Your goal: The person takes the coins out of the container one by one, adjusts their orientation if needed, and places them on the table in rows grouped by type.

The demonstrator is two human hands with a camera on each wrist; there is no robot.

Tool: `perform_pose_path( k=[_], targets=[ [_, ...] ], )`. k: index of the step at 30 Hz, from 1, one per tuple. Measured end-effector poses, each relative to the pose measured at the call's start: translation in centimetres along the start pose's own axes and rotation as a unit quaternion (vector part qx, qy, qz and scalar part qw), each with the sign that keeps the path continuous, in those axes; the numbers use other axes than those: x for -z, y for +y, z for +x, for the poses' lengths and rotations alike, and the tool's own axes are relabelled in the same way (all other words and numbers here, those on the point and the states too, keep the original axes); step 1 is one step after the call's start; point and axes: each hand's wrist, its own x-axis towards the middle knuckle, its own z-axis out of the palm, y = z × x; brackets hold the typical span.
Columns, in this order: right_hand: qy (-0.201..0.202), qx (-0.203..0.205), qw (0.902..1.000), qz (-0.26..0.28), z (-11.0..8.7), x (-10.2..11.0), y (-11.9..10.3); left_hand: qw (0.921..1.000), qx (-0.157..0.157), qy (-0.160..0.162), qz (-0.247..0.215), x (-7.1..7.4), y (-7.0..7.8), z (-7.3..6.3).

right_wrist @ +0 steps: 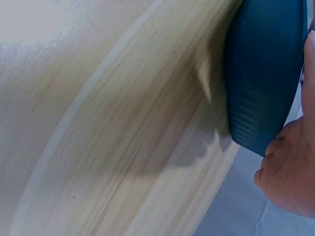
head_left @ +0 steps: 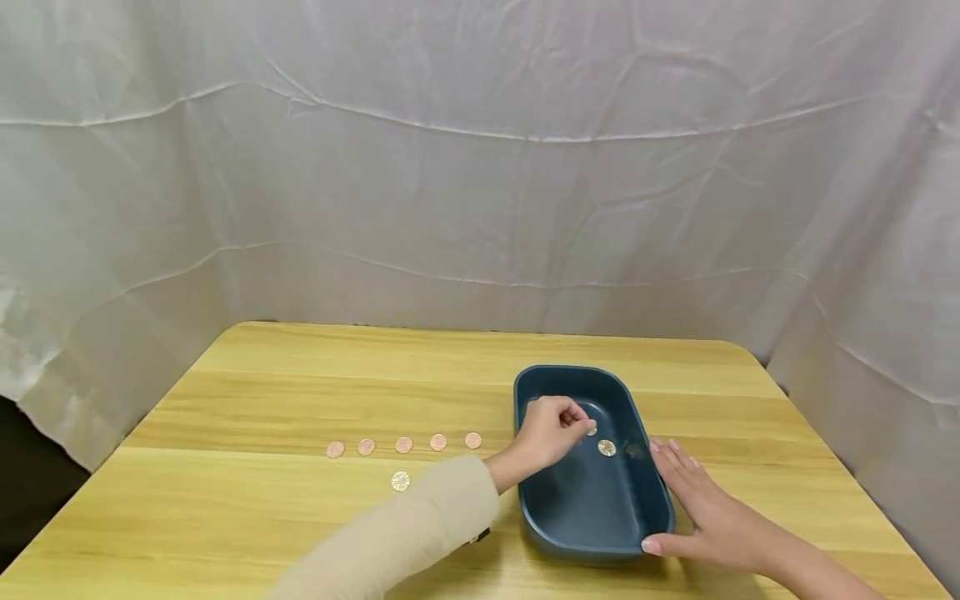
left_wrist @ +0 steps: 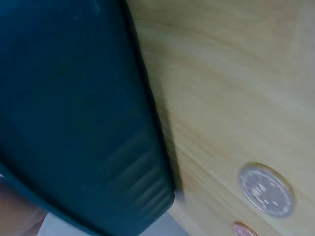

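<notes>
A dark blue rectangular tub [head_left: 581, 508] stands on the wooden table. My left hand [head_left: 551, 429] reaches over its left rim and pinches a pale gold coin [head_left: 592, 430] between thumb and fingertips, inside the tub. Just beside it, another gold coin [head_left: 607, 448] lies on the tub floor. On the tub's right side, my right hand [head_left: 708, 517] rests with fingers straight against the outer wall and the thumb at the near corner. The right wrist view shows this hand [right_wrist: 290, 162] touching the tub's [right_wrist: 266, 73] outside.
Several copper coins [head_left: 404, 445] lie in a row on the table [head_left: 300, 400] left of the tub. A single gold coin [head_left: 401, 481] sits nearer me, below that row. Pale cloth [head_left: 480, 183] hangs behind and beside the table.
</notes>
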Motion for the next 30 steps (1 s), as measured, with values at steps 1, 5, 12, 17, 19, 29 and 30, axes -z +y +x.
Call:
perform_pose_path(
  k=[1, 5, 12, 17, 19, 29, 30],
  targets=[
    [0.001, 0.004, 1.0000, -0.002, 0.1, 0.0, 0.0, 1.0000, -0.001, -0.002, 0.003, -0.2, 0.0, 0.2],
    [-0.001, 0.009, 1.0000, 0.002, 0.1, 0.1, 0.0, 0.9999, 0.006, -0.009, 0.009, -1.1, -0.2, 0.8],
    [-0.005, -0.001, 0.9999, 0.013, 0.0, -0.1, 0.1, 0.9992, 0.024, -0.018, 0.027, -2.6, -0.7, 1.9],
    [-0.002, 0.002, 0.9999, 0.012, 0.0, -0.1, 0.1, 0.9964, 0.020, -0.043, 0.071, -3.4, -1.1, 2.3],
    [-0.003, 0.002, 0.9999, 0.012, 0.0, -0.1, 0.1, 0.9920, 0.016, -0.068, 0.105, -3.7, -1.2, 2.4],
    [-0.012, -0.009, 0.9997, 0.018, 0.0, -0.1, 0.0, 0.9367, 0.020, -0.216, 0.275, -3.8, -1.5, 2.4],
    [-0.013, -0.010, 0.9997, 0.019, 0.0, -0.1, 0.0, 0.9340, 0.016, -0.220, 0.281, -3.9, -1.5, 2.4]
  ],
)
